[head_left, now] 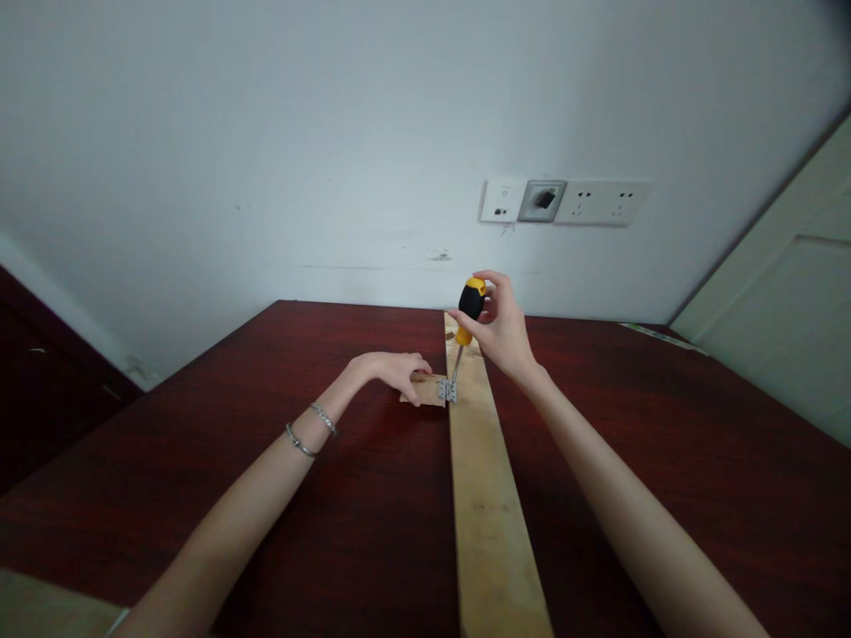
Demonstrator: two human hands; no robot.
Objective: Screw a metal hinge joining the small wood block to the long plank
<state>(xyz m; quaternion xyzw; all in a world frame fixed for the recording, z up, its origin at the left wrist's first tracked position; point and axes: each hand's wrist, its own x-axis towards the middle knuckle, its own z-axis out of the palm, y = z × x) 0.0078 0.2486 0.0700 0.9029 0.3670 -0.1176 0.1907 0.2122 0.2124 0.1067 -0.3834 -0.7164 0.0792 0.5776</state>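
My right hand (503, 330) is closed around the handle of a yellow-and-black screwdriver (472, 301). The screwdriver leans slightly, its tip down at a small metal hinge (448, 390). One leaf of that hinge lies on a long pale wooden board (488, 496), the other on a short wooden block (429, 391) at the board's left side. My left hand (397, 370) grips the short block, thumb on the near side and fingers over the far side. Whether a screw sits under the tip is too small to tell.
Everything lies on a dark red-brown wooden table (319, 549) against a white wall (279, 142). Wall sockets (602, 204) with a black plug (546, 199) are above the table's back edge. A pale door (791, 292) stands at the right.
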